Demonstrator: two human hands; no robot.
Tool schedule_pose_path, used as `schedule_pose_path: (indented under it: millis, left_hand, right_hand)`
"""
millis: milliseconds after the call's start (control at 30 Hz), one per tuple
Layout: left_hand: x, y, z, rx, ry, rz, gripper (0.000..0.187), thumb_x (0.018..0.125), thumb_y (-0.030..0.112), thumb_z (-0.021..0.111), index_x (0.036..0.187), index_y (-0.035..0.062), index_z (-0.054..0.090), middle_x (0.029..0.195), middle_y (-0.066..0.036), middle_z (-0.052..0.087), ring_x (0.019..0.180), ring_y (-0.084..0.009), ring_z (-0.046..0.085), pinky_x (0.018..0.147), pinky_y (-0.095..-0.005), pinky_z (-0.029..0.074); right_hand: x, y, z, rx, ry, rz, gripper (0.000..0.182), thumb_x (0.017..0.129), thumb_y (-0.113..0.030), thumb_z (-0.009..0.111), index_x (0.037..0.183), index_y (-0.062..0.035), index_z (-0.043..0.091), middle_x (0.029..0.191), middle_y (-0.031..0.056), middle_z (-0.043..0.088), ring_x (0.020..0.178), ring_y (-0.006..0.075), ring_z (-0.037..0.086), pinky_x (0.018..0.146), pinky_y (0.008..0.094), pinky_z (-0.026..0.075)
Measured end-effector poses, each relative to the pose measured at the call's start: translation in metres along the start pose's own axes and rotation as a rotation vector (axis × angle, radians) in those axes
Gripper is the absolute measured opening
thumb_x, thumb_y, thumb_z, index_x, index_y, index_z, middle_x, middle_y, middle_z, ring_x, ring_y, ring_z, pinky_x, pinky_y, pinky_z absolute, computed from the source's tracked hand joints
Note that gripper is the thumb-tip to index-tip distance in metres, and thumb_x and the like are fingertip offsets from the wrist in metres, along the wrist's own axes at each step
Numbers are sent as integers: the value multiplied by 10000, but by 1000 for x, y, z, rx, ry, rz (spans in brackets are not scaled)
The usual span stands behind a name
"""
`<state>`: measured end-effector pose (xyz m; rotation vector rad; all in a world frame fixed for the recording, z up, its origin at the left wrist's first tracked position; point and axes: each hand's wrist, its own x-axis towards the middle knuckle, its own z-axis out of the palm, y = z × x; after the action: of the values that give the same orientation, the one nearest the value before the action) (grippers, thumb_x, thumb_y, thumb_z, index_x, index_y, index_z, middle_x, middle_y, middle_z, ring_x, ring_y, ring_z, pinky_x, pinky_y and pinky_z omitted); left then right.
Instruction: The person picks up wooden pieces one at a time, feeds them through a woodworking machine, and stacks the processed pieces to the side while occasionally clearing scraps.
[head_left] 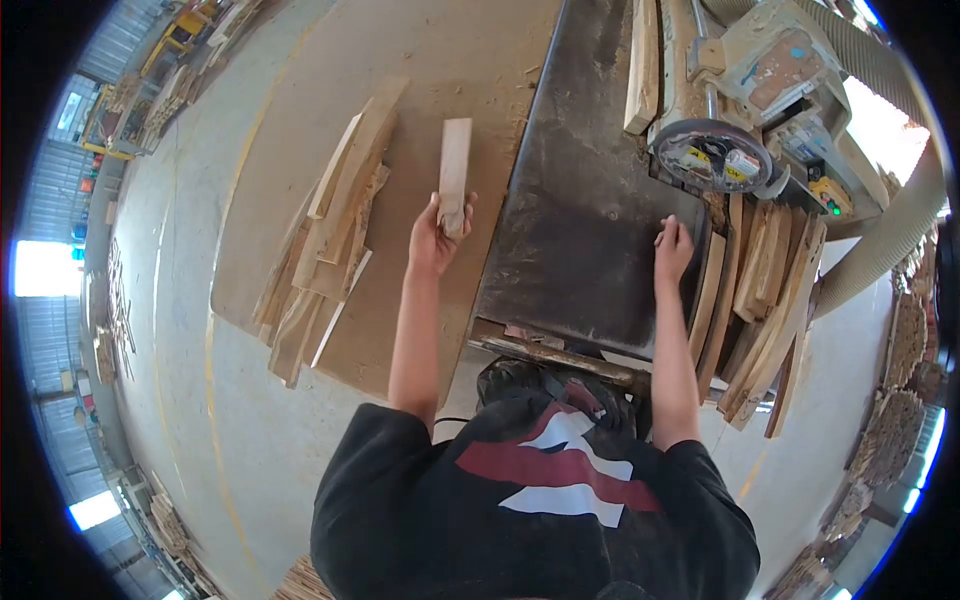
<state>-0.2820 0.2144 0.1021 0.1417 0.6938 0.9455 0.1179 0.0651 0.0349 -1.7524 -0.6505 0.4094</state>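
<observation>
My left hand (440, 232) is closed around the lower end of a short wooden block (454, 160). The block points away from me, above the brown board surface on the left. Over the dark metal machine table (580, 240), my right hand (674, 246) has its fingers curled in, and nothing shows in them. Just right of that hand, several curved wood strips (765, 310) lean side by side along the table's edge. A handwheel (714, 156) belonging to the machine is ahead of my right hand.
On the brown board (400, 330) at left lies a pile of rough wood pieces (335, 220). A long wood plank (643, 65) rests at the far end of the metal table. A ribbed hose (880, 245) curves down at right. Stacked timber (893, 430) stands farther right.
</observation>
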Motion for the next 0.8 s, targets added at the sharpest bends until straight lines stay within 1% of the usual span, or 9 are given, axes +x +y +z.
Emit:
schedule_pose_path:
  millis: [100, 233, 267, 367, 433, 500, 633, 667, 800]
  left_hand:
    - [-14, -46, -29, -133, -215, -58, 510, 1064, 341, 458, 1444, 1, 461, 1196, -235, 663, 788, -232, 690, 647, -323, 631]
    - [-18, -102, -53, -4, -104, -228, 439, 1077, 361, 452, 1436, 112, 503, 1050, -112, 683, 742, -192, 669, 516, -304, 559]
    - [-38, -112, -13, 271, -14, -129, 461, 1079, 339, 467, 1511, 178, 444, 948, -65, 656, 631, -166, 635, 474, -272, 512]
    - [-56, -138, 27, 890, -78, 67, 530, 1085, 295, 483, 1581, 166, 351, 949, -75, 657, 530, -150, 586, 453, -273, 477]
    - [-47, -155, 23, 959, -174, 54, 659, 1052, 304, 569, 1613, 111, 279, 861, -81, 682, 524, -137, 599, 458, -315, 474]
    - [-40, -170, 36, 1629, -293, 0, 830, 958, 342, 699, 1594, 37, 260, 696, -120, 686, 532, -197, 663, 498, -373, 515]
    - [-20, -239, 58, 1797, -486, 189, 907, 898, 328, 746, 1563, -39, 252, 685, -202, 681, 662, -401, 707, 609, -471, 541]
    - [-21, -251, 73, 1679, -515, 81, 916, 897, 307, 731, 1567, -48, 217, 752, -244, 696, 737, -446, 708, 639, -498, 545]
    - [25, -323, 73, 1600, -674, 272, 921, 909, 293, 710, 1575, -49, 174, 825, -288, 700, 777, -457, 710, 658, -504, 552]
  right_hand:
    - [-57, -8, -9, -67, 51, -29, 398, 1077, -314, 529, 918, 12, 693, 598, 21, 552, 564, 97, 529, 550, 287, 399]
    - [-102, -11, -25, -85, 13, -13, 340, 1067, -261, 545, 925, 12, 691, 613, 32, 580, 588, 96, 557, 568, 280, 423]
    - [-108, -9, -30, -91, 2, -23, 308, 1060, -240, 557, 940, 9, 693, 618, 33, 584, 596, 90, 561, 570, 273, 430]
    - [-128, -5, -41, -106, 86, -71, 236, 1033, -179, 591, 934, 12, 687, 639, 54, 600, 603, 90, 565, 564, 273, 443]
    - [-134, 3, -43, -124, 250, -197, 174, 1006, -140, 606, 943, 6, 677, 760, 85, 645, 686, 133, 610, 617, 283, 474]
    - [-129, 3, -51, -253, 270, -365, 190, 994, -124, 572, 1127, 5, 614, 1125, 186, 624, 1066, 358, 592, 913, 432, 480]
    - [-126, -4, -48, -246, 343, -416, 223, 1028, -120, 509, 1198, 7, 578, 1197, 218, 596, 1103, 393, 576, 989, 478, 458]
    - [-126, -2, -48, -226, 339, -405, 220, 1033, -114, 499, 1200, 3, 581, 1202, 215, 600, 1105, 394, 580, 985, 481, 460]
    - [-127, -3, -54, -263, 284, -461, 212, 1036, -108, 503, 1203, -11, 589, 1217, 203, 614, 1115, 393, 591, 970, 495, 466]
